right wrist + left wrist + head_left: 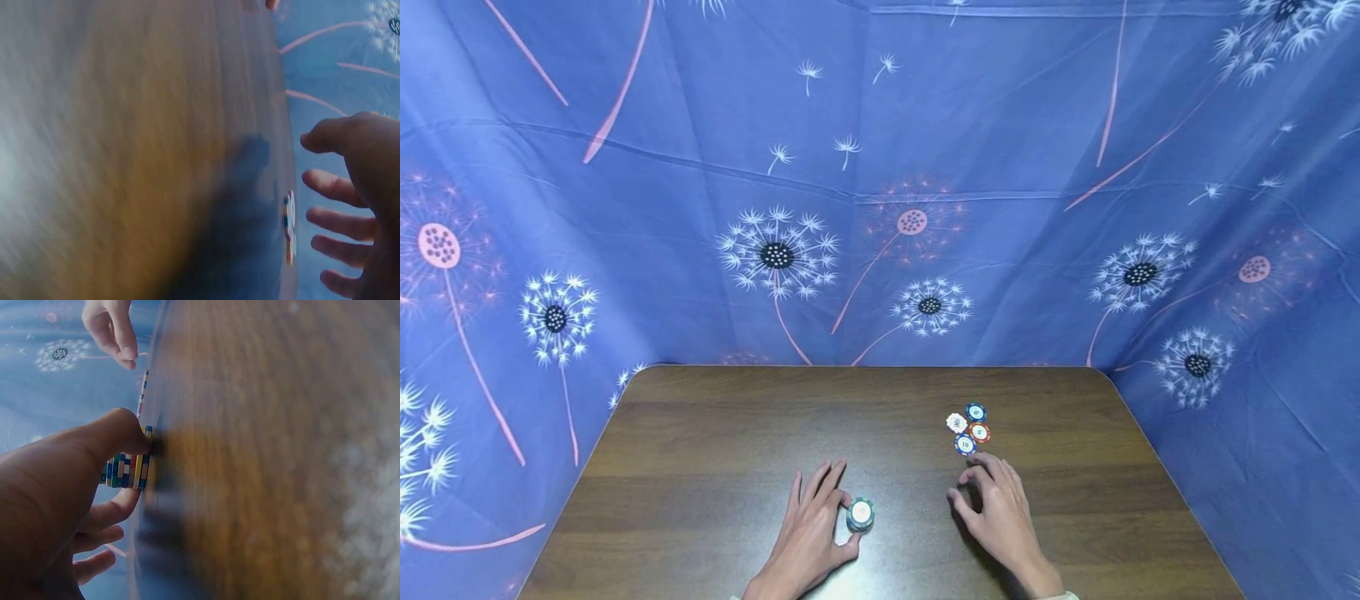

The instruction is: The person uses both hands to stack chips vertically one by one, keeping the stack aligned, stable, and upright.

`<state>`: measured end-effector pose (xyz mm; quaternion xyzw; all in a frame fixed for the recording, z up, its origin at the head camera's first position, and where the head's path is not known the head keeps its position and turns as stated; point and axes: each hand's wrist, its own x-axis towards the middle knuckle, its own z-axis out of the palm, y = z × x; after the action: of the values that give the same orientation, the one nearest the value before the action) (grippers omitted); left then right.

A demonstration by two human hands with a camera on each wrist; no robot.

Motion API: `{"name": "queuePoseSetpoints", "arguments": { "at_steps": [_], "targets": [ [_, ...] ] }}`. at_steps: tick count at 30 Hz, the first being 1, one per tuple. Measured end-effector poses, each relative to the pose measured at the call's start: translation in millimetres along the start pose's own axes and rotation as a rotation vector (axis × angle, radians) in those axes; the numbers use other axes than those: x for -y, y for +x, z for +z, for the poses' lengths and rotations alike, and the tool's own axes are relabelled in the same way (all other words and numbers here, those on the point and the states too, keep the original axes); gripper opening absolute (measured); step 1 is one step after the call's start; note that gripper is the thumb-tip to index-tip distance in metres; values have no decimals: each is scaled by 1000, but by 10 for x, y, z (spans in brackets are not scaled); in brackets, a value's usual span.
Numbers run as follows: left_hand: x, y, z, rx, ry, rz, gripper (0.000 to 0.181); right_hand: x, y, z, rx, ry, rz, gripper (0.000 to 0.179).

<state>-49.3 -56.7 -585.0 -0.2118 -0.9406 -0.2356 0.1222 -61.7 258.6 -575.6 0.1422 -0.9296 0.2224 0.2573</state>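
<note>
A short stack of poker chips (861,515), topped by a green-edged chip with a pale centre, stands on the table in the head view. My left hand (808,529) holds it between thumb and index finger; the other fingers reach forward, spread. In the left wrist view the chip stack (127,470) shows mixed edge colours, partly covered by the thumb. Over the table at right, my right hand (1000,504) is loosely bent and holds nothing. Just beyond its fingertips lie a white chip (957,423), a red chip (979,432) and blue chips (965,445).
The brown wooden table (722,425) has rounded far corners. Blue cloth (1000,125) printed with dandelions hangs behind it and along both sides. Between the two hands is a stretch of bare tabletop.
</note>
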Motion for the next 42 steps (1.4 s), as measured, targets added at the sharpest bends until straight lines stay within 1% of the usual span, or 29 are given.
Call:
{"name": "queuePoseSetpoints", "arguments": {
  "at_steps": [7, 14, 17, 20, 24, 26, 32, 38, 42],
  "targets": [
    [11, -9, 23, -22, 16, 15, 36, -192, 127, -36, -41, -74, 112, 28],
    [0, -12, 22, -40, 13, 26, 37, -280, 208, 38, -18, -132, 214, 31],
    [-6, -11, 19, -51, 14, 34, 37, -288, 217, 80, -25, -138, 227, 34],
    [-8, -12, 14, -54, 16, 34, 37, -295, 235, 122, -42, -142, 221, 36],
    [-7, -11, 9, -41, 11, 24, 37, -304, 280, 162, -58, -152, 214, 41],
    [-7, -9, 7, -29, 9, 16, 37, -310, 308, 175, -54, -157, 217, 43],
    [-11, -6, 0, -7, 6, 2, 37, -318, 400, 192, 3, -160, 246, 41],
    [-8, -5, 0, -4, 4, 1, 37, -327, 470, 181, 86, -160, 300, 40],
    [0, -2, 7, -8, 0, -1, 37, -325, 496, 164, 113, -161, 312, 38]
  ]
}}
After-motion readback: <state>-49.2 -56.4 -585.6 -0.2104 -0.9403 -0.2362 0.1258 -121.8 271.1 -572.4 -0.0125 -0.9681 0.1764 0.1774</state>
